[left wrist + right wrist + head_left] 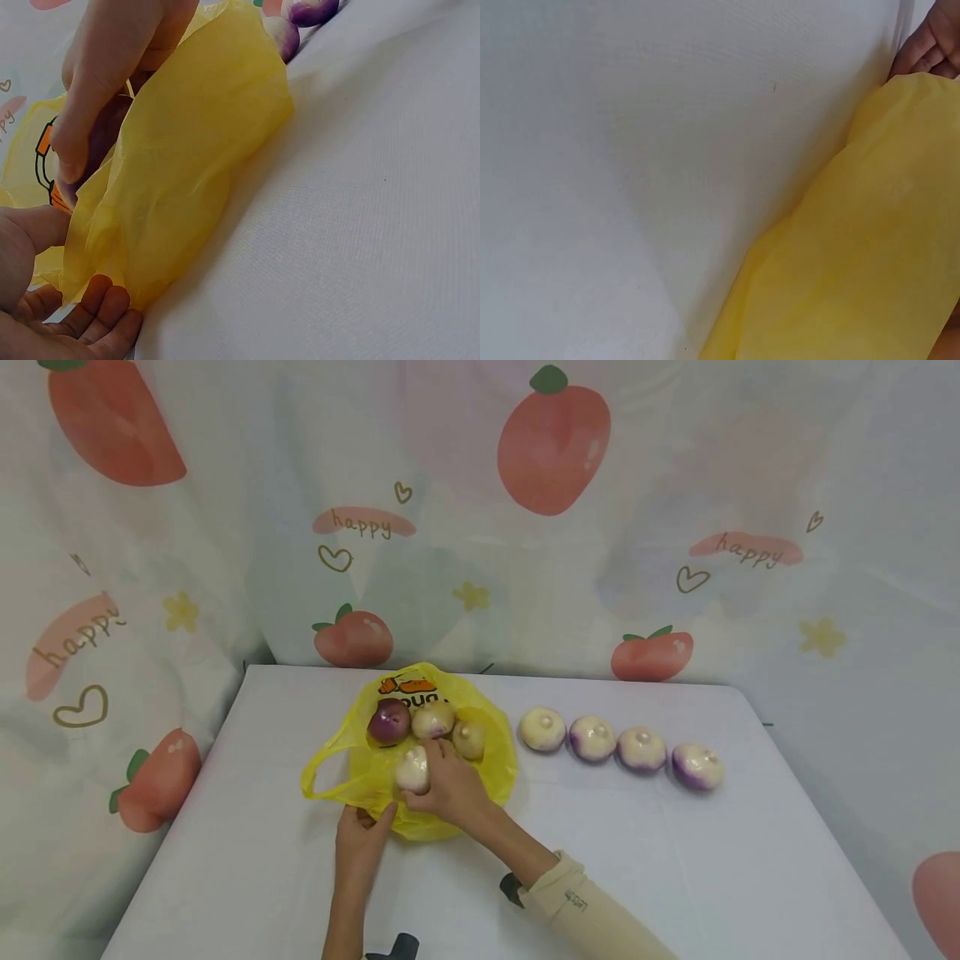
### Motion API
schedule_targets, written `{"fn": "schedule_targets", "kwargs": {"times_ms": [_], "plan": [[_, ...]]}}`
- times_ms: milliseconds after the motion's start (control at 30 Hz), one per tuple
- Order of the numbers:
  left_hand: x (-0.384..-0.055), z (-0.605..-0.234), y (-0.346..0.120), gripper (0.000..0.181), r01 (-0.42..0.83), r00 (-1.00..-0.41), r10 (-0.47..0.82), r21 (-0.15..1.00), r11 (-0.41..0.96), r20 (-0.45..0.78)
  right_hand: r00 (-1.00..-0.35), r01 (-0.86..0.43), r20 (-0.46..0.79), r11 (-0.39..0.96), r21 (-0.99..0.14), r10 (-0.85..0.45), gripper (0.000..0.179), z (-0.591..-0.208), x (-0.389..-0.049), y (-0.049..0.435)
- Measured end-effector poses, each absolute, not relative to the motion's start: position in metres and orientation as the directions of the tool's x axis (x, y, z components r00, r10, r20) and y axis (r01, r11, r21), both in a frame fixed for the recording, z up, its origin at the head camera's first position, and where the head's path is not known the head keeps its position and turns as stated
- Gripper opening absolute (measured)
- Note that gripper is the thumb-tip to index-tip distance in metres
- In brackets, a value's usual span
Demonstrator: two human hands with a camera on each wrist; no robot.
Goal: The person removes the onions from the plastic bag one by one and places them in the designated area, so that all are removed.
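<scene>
My right hand (453,783) grips a white turnip (412,770) over the open mouth of a yellow plastic bag (497,760). In the left wrist view, the held turnip (105,135) shows a purple side, partly covered by fingers and bag. At the bag's near edge, my left hand (362,839) pinches the plastic between thumb and fingers. Inside the bag lie a dark purple turnip (389,722) and two paler ones, one at the back (433,720) and one to the right (468,739). The right wrist view mostly shows the bag's outer side (870,247).
To the right of the bag, several white and purple turnips (592,739) sit in a slanting row on the white table (637,860). The bag's handle loop (311,777) spreads out leftward. A fruit-printed curtain (450,460) hangs behind and beside the table.
</scene>
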State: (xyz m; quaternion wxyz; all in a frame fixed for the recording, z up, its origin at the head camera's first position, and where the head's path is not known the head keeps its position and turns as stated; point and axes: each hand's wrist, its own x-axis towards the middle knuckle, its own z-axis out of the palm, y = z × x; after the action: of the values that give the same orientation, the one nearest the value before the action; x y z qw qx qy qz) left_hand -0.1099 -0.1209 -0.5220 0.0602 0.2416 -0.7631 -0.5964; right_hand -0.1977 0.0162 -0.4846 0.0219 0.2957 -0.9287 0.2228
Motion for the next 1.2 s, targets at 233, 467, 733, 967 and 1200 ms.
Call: {"fn": "schedule_targets", "kwargs": {"times_ms": [233,467,733,967,1200], "plan": [[-0.11,-0.523,-0.121,0.05,-0.281,-0.881,-0.438,0.944,0.176,-0.18,-0.797,-0.59,0.194,0.668,-0.454,-0.572,0.075,-0.484,-0.195,0.02],[-0.11,-0.523,-0.122,0.052,-0.287,-0.884,-0.427,0.943,0.167,-0.193,-0.824,-0.54,0.191,0.636,-0.551,-0.534,0.074,-0.486,-0.195,0.024],[-0.111,-0.523,-0.122,0.052,-0.293,-0.882,-0.426,0.942,0.163,-0.201,-0.833,-0.528,0.216,0.617,-0.584,-0.509,0.075,-0.488,-0.195,0.029],[-0.111,-0.523,-0.122,0.051,-0.297,-0.882,-0.423,0.942,0.157,-0.208,-0.835,-0.519,0.227,0.58,-0.628,-0.501,0.075,-0.485,-0.193,0.03],[-0.111,-0.524,-0.122,0.051,-0.292,-0.883,-0.423,0.943,0.16,-0.202,-0.824,-0.534,0.24,0.563,-0.631,-0.513,0.075,-0.485,-0.195,0.031]]}}
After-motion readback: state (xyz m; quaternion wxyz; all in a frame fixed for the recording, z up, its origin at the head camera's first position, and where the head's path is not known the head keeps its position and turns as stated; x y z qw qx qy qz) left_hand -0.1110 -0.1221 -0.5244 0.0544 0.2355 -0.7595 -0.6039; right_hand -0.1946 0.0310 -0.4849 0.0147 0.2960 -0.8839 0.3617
